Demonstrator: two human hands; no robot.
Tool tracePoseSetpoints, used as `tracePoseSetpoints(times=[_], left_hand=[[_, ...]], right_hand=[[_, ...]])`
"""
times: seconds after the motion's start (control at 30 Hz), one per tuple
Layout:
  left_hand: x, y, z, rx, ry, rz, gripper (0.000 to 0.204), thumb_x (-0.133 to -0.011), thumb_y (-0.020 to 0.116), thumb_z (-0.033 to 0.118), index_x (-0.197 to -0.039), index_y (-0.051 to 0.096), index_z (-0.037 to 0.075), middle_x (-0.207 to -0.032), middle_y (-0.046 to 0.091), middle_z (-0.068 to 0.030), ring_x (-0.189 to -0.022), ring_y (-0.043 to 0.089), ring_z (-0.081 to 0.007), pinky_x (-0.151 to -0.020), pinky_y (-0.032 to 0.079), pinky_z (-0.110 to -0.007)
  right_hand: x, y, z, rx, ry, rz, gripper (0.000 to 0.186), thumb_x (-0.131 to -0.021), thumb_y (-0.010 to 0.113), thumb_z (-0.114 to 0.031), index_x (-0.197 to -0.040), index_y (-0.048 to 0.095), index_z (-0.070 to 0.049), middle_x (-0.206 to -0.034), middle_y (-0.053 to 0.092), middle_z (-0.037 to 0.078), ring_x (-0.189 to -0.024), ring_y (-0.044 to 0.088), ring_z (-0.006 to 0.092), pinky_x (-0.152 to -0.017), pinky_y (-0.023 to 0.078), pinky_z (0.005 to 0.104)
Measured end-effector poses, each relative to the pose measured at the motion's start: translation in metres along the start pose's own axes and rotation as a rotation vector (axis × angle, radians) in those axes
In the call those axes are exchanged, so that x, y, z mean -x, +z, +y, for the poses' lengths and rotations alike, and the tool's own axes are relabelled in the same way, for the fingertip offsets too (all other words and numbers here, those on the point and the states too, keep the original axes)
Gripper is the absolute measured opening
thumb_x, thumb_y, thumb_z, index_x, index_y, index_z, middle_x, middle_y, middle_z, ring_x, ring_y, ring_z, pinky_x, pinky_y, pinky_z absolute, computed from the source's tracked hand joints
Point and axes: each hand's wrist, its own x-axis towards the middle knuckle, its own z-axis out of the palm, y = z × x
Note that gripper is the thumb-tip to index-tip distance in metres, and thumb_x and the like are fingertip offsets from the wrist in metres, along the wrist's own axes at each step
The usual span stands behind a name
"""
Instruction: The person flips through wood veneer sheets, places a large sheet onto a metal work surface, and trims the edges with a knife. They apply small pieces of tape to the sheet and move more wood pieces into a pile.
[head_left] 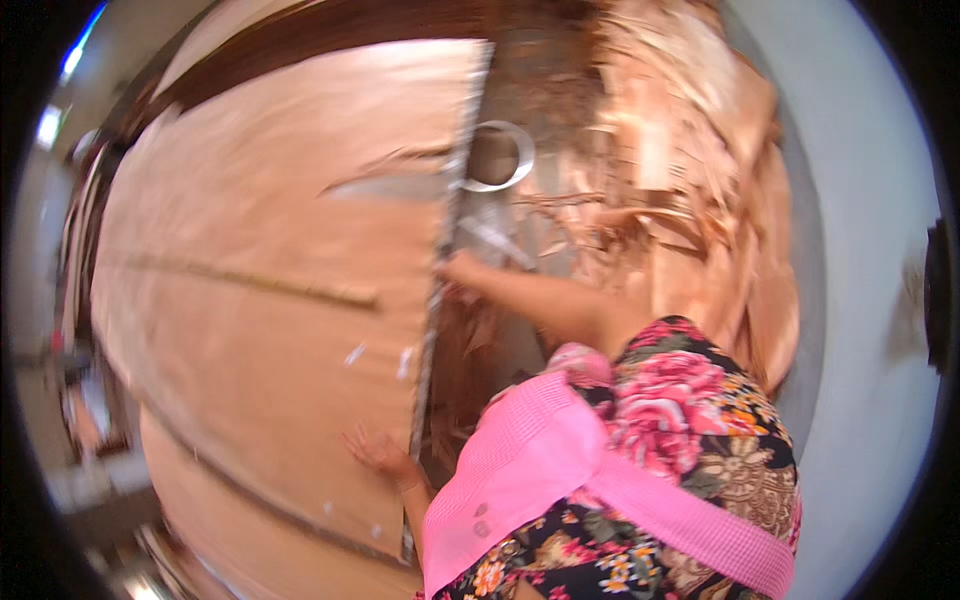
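Observation:
A large tan sheet (300,230), apparently wood veneer, covers the broad work surface on the left. It has a tear with a greyish patch (390,187) near its far right part. My left hand (380,452) lies on the sheet near its lower right edge, fingers spread and holding nothing. My right hand (456,268) is farther up at the sheet's right edge, touching or just beside it. Motion blur smears its fingers, so a grip cannot be made out. A narrow yellowish stick (290,287) lies across the middle of the sheet.
Torn tan veneer scraps (690,180) are heaped on the floor to the right. A white ring (525,155) lies by the sheet's edge. A pale wall (860,300) rises at far right. Below the sheet runs a dark curved edge (230,480) with another tan surface (200,500).

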Motion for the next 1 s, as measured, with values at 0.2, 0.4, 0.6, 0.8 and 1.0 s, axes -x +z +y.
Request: tracePoseSetpoints(times=[0.2,0.4,0.6,0.8,1.0], left_hand=[[-0.167,0.087,0.183,0.36,-0.148,-0.121,0.043,-0.085,0.047,0.026,-0.119,0.04,0.0,-0.126,0.035,-0.0212,-0.115,0.035,-0.0354,-0.094,0.031,-0.041],[-0.227,0.17,0.224,-0.315,-0.219,-0.08,0.041,-0.085,0.046,0.019,-0.121,0.039,0.001,-0.128,0.032,-0.0224,-0.116,0.034,-0.0353,-0.093,0.033,-0.041],[-0.186,0.159,0.176,0.002,-0.289,-0.03,0.037,-0.081,0.045,0.01,-0.117,0.044,0.001,-0.131,0.029,-0.0209,-0.117,0.033,-0.036,-0.093,0.032,-0.042],[-0.18,0.148,0.277,-0.042,-0.069,0.027,0.037,-0.079,0.045,0.007,-0.116,0.045,0.001,-0.131,0.028,-0.0205,-0.118,0.032,-0.0361,-0.093,0.032,-0.043],[-0.191,0.207,0.51,0.105,0.372,-0.131,0.037,-0.077,0.046,0.005,-0.114,0.046,0.001,-0.132,0.028,-0.0201,-0.118,0.032,-0.0363,-0.093,0.032,-0.043]], right_hand=[[-0.048,-0.031,0.011,0.24,-0.144,0.244,0.032,-0.071,0.064,-0.027,-0.072,0.06,0.005,-0.07,0.06,0.019,-0.064,0.061,0.0274,-0.06,0.048,0.0381],[-0.034,-0.126,0.017,-0.035,-0.346,0.122,0.035,-0.073,0.061,-0.029,-0.09,0.06,0.0,-0.084,0.061,0.015,-0.08,0.059,0.0236,-0.072,0.045,0.0362],[0.023,-0.411,0.133,-0.308,-0.169,0.463,0.026,-0.068,0.058,-0.015,-0.089,0.06,0.0,-0.066,0.058,0.007,-0.05,0.052,0.0145,-0.044,0.041,0.0307],[0.068,-0.609,0.399,-0.443,0.109,1.459,0.018,-0.079,0.044,-0.017,-0.064,0.051,-0.009,-0.054,0.049,0.002,-0.048,0.047,0.0146,-0.044,0.036,0.0296],[0.074,-0.806,0.31,-0.014,0.33,1.713,0.025,-0.074,0.058,-0.016,-0.096,0.055,-0.004,-0.082,0.061,0.013,-0.075,0.059,0.0273,-0.066,0.045,0.0344]])
